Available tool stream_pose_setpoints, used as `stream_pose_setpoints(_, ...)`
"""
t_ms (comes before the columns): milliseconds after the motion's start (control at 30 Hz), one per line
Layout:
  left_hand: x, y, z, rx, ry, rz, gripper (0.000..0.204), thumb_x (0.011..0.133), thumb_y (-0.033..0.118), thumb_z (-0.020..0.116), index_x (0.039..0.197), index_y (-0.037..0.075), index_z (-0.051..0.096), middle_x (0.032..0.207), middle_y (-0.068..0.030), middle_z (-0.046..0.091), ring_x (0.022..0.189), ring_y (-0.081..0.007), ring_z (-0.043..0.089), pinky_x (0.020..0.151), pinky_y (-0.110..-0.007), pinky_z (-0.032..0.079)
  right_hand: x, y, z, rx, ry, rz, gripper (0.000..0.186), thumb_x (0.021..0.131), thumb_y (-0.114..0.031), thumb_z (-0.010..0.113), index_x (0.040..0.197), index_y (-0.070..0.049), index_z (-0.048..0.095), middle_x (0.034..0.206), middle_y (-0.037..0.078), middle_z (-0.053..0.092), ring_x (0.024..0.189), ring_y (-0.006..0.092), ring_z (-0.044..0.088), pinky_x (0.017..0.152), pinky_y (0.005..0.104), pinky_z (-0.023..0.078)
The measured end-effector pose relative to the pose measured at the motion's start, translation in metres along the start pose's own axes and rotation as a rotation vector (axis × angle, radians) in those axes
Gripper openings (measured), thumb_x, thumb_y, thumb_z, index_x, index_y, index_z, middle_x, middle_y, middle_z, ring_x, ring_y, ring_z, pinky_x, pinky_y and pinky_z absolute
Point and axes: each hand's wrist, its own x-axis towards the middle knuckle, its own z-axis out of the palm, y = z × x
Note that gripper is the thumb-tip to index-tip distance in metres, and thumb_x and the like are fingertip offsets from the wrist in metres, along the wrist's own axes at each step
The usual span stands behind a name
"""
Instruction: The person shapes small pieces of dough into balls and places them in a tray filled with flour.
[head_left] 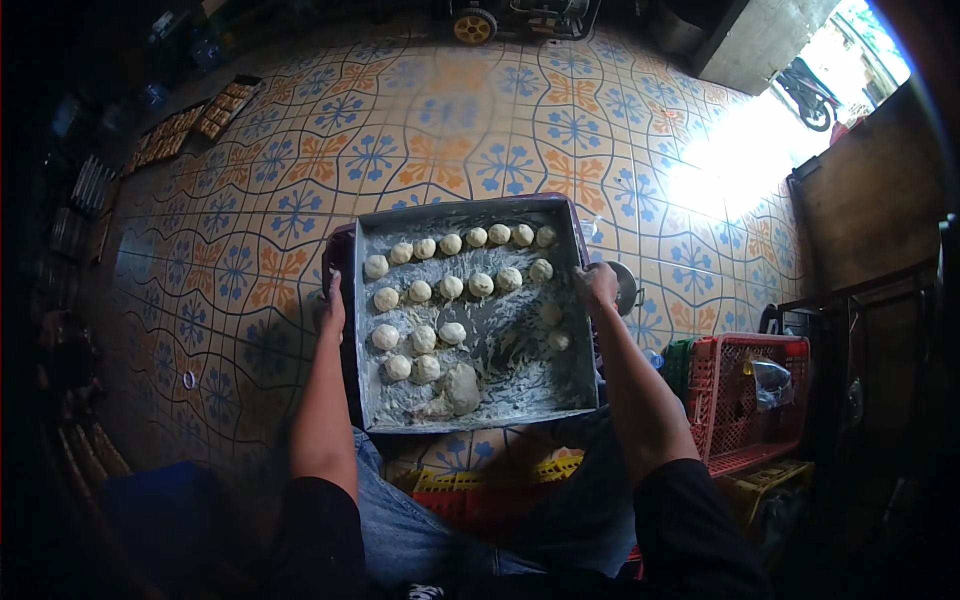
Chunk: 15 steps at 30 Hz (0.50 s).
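Observation:
A square metal tray (485, 423), dusted with white flour, sits in front of my lap. Several round dough balls (451, 287) stand in rows inside it, most at the far side and the left. A larger, uneven dough lump (461, 388) lies near the tray's close edge. My left hand (333, 305) is closed on the tray's left side, and my right hand (600, 285) grips the right side near the far corner. Dark purple edges (341, 246) of something under the tray show at its left and far corners. The fingers are partly hidden behind the sides.
Beyond the right hand is a round metal dish (625, 288) on the patterned tile floor (430, 150). A red plastic crate (750, 400) stands at right, over a yellow crate (765, 485). Filled trays (225, 107) lie far left. A wheeled machine (520, 20) stands at the back.

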Motion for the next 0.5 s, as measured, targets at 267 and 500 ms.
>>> stream_pose_setpoints(267, 0.058, -0.004, -0.004, 0.012, 0.029, 0.0, 0.113, 0.08, 0.085, 0.05, 0.154, -0.001, 0.042, 0.156, -0.0265, 0.043, 0.142, -0.0417, 0.045, 0.113, -0.049, 0.039, -0.026, -0.036, -0.011, 0.046, 0.018, 0.063, 0.043, 0.08, -0.039, 0.078, 0.105, -0.004, 0.078, 0.102, 0.023, 0.075, 0.101, 0.0394, 0.071, 0.09, 0.046, 0.055)
stream_pose_setpoints(500, 0.075, 0.009, 0.019, 0.103, -0.019, 0.145, 0.117, 0.079, 0.083, 0.056, 0.149, -0.009, 0.043, 0.155, -0.0283, 0.045, 0.146, -0.04, 0.041, 0.117, -0.043, 0.035, -0.026, -0.019, -0.001, 0.081, 0.134, 0.049, 0.042, 0.082, -0.041, 0.078, 0.105, -0.006, 0.078, 0.103, 0.023, 0.075, 0.102, 0.0395, 0.071, 0.092, 0.0456, 0.054)
